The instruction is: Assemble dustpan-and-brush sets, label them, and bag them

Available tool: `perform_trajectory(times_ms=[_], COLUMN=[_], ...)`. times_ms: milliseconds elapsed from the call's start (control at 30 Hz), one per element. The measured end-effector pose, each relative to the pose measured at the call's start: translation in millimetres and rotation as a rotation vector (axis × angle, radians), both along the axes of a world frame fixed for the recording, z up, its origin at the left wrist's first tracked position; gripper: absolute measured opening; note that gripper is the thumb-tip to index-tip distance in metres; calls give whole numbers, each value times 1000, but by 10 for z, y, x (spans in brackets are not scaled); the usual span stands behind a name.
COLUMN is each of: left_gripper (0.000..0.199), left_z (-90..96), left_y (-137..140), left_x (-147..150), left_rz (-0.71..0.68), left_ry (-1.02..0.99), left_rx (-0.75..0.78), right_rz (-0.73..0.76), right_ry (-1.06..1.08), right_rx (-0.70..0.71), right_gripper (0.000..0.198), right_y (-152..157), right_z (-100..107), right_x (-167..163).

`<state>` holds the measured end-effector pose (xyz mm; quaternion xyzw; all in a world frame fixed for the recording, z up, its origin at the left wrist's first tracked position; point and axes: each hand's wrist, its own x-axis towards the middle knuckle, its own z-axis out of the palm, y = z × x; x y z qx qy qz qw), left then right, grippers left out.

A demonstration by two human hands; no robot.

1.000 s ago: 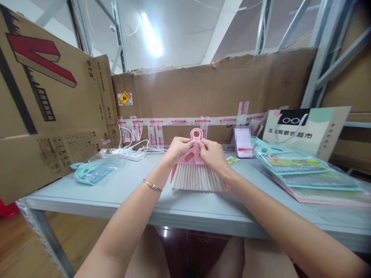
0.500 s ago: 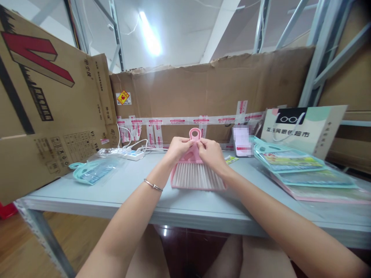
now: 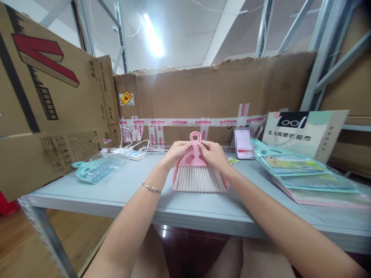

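A pink hand broom (image 3: 194, 157) with white bristles stands in front of me, bristles down, against a pink dustpan (image 3: 175, 180) whose edges show at its sides and below. My left hand (image 3: 178, 151) is closed on the left side of the handle near its neck. On the other side my right hand (image 3: 213, 154) pinches the handle, thumb toward the ring-shaped top. The fingertips behind the handle are hidden, and so is most of the dustpan.
Turquoise dustpan sets in clear bags lie on the grey table (image 3: 139, 204): one set (image 3: 94, 172) at left, a stack (image 3: 292, 162) at right. Behind are a power strip (image 3: 136, 155), a phone (image 3: 244, 143), a paper bag (image 3: 304, 133) and cardboard boxes (image 3: 185, 92).
My hands have moved slightly apart along the handle's sides, so more of the pink broom's neck and body shows. The view has shifted a little.
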<state>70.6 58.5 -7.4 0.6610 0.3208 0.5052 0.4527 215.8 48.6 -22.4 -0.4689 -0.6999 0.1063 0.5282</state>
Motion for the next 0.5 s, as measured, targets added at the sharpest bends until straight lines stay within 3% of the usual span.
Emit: perform_trajectory(times_ms=[233, 500], left_gripper=[10, 18], left_z=[44, 14], left_y=[-68, -68], left_x=[-2, -33], left_rz=[-17, -46], left_ry=[-73, 18], left_rx=[-174, -98], right_rz=[69, 123], right_ry=[238, 343], right_rx=[-49, -104], right_gripper=[34, 30], right_y=[85, 45], right_z=[-24, -7], right_x=[50, 36])
